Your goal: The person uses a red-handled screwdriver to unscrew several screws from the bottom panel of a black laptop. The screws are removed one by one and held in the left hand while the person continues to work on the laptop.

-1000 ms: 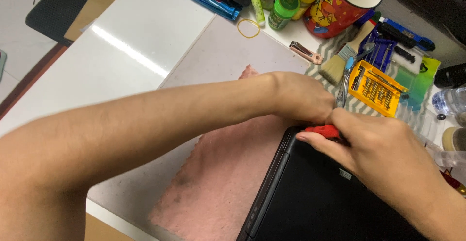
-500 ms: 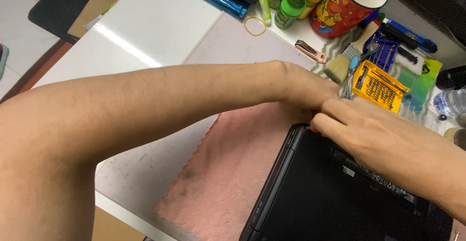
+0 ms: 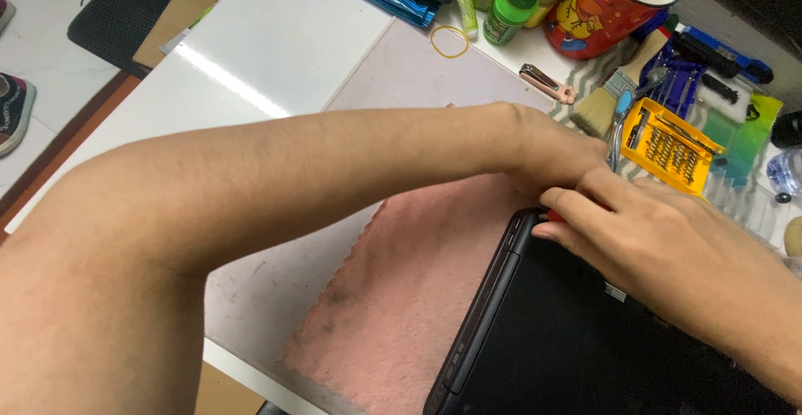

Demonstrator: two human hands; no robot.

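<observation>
since half a second ago both hands have slid a touch down and left along the corner of the black laptop (image 3: 585,340), and the red handle seen a second ago is now only a sliver of red showing between the fingers. left hand (image 3: 555,152) reaches across from the far side, its wrist bent over the laptop's top corner; whether it is clenched on something i cannot tell, since the right hand covers its fingers. right hand (image 3: 660,244) lies over it with fingers stretched flat and pressed together on the laptop's edge, seemingly bracing a red-handled tool (image 3: 554,214), probably a small screwdriver, though the grip itself is hidden. to do this well, i judge the tool should stand straight over its spot, the left hand steadying the tip and the right turning slowly with light downward pressure so it does not slip across the casing. laptop lies shut, underside up it seems, on a pink cloth (image 3: 393,298) spread on the white table (image 3: 276,72). just beyond the hands sit a yellow bit case (image 3: 668,147), a brush (image 3: 610,97) and a nail clipper (image 3: 547,83); farther back, a red cup (image 3: 610,5), green jar (image 3: 511,10) and rubber band (image 3: 449,40).
</observation>
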